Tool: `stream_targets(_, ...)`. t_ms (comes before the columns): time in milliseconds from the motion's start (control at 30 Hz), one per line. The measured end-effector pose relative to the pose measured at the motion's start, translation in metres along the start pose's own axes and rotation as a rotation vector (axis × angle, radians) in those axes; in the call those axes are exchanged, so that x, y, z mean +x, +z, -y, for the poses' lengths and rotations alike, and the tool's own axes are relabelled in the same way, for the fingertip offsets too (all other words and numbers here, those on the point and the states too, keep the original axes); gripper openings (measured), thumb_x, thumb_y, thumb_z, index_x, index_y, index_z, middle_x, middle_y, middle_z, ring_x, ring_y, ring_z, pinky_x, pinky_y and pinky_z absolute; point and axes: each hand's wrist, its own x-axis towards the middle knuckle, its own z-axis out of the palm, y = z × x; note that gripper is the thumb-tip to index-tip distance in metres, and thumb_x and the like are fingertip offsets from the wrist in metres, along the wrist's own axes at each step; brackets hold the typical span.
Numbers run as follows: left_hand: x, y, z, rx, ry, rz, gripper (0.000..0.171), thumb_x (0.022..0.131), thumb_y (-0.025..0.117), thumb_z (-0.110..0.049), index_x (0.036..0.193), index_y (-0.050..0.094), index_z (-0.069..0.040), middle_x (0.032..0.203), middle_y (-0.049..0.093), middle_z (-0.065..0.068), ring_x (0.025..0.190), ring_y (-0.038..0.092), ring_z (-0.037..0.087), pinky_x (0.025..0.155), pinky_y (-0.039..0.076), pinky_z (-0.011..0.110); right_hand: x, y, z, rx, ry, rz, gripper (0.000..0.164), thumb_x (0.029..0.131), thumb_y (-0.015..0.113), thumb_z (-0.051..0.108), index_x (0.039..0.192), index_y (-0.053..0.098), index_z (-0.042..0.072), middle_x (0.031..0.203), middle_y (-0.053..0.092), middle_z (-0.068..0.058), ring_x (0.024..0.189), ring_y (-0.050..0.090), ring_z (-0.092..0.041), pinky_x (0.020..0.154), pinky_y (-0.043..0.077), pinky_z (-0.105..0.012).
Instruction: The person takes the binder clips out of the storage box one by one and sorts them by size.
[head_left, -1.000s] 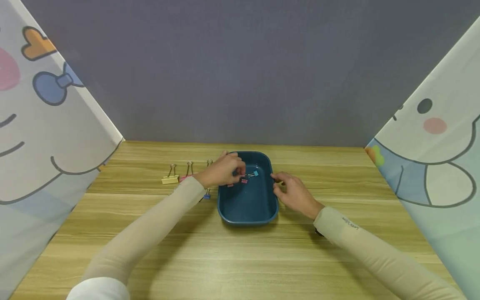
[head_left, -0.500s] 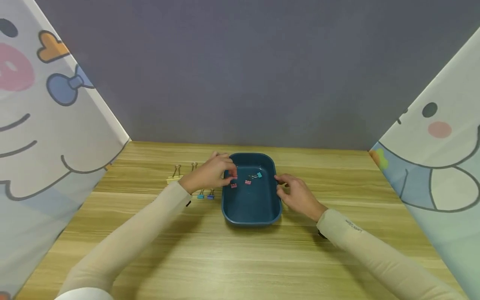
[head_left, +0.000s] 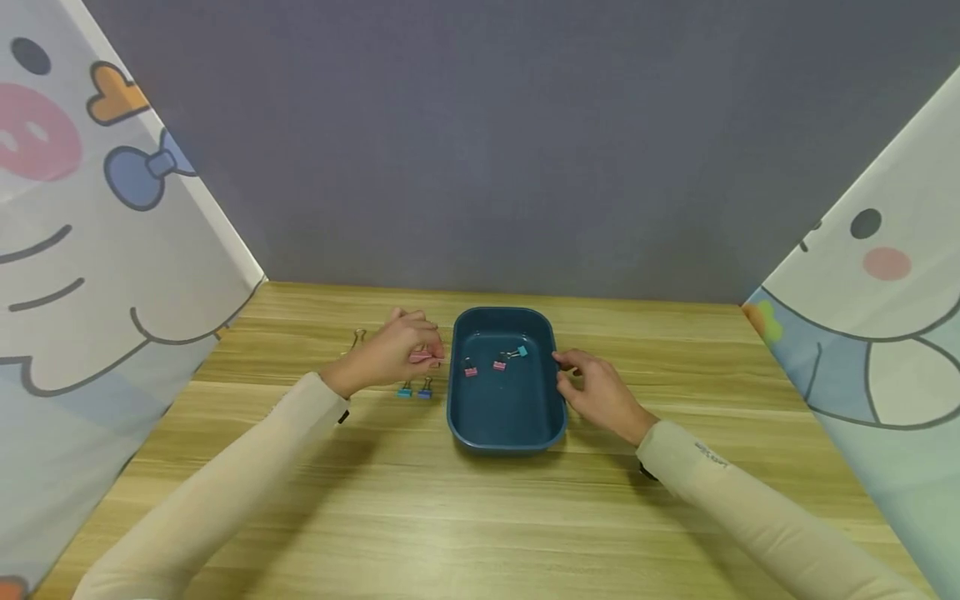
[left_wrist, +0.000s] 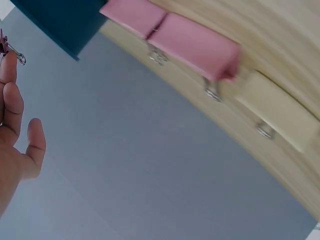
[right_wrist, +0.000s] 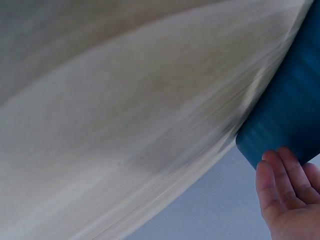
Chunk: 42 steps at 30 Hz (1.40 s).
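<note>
Left hand pinches a clip, apparently mid-sort, careful release likely next; straight-fingered right hand touches tray.

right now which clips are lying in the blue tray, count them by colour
In the tray:
Pink clips: 2
Light blue clips: 1
Total: 3
</note>
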Motion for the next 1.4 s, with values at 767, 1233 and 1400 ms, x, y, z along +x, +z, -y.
stream_targets(767, -0.066, -0.004, 0.025, 0.0, -0.139, 0.091, 0.014, 0.074, 0.077, -0.004, 0.077, 0.069, -0.015, 0.078, 0.062, -0.012, 0.077, 0.05, 0.016, 0.078, 0.027, 0.044, 0.0, 0.0, 0.0, 0.0, -0.011, 0.001, 0.036, 0.091, 0.056, 0.013, 0.124, 0.058, -0.001, 0.115, 0.061, -0.012, 0.098, 0.06, -0.023, 0.077, 0.051, -0.04)
stream_targets(1233, -0.079, 0.011, 0.036, -0.014, -0.199, 0.178, 0.015, 0.078, 0.078, -0.014, 0.075, 0.067, -0.023, 0.081, 0.062, -0.016, 0.081, 0.049, 0.01, 0.092, 0.022, 0.073, 0.001, 0.0, 0.0, -0.01, -0.026, -0.005, 0.036, 0.092, 0.055, 0.013, 0.124, 0.058, -0.001, 0.117, 0.061, -0.012, 0.098, 0.06, -0.023, 0.078, 0.051, -0.041)
stream_targets(1400, -0.08, 0.015, 0.035, -0.007, -0.179, 0.192, 0.018, 0.076, 0.079, -0.009, 0.073, 0.066, -0.022, 0.078, 0.062, -0.015, 0.079, 0.047, 0.011, 0.085, 0.032, 0.064, 0.001, 0.001, 0.0, -0.016, -0.027, -0.004, 0.035, 0.092, 0.055, 0.014, 0.124, 0.058, -0.001, 0.119, 0.061, -0.012, 0.098, 0.06, -0.023, 0.078, 0.051, -0.04)
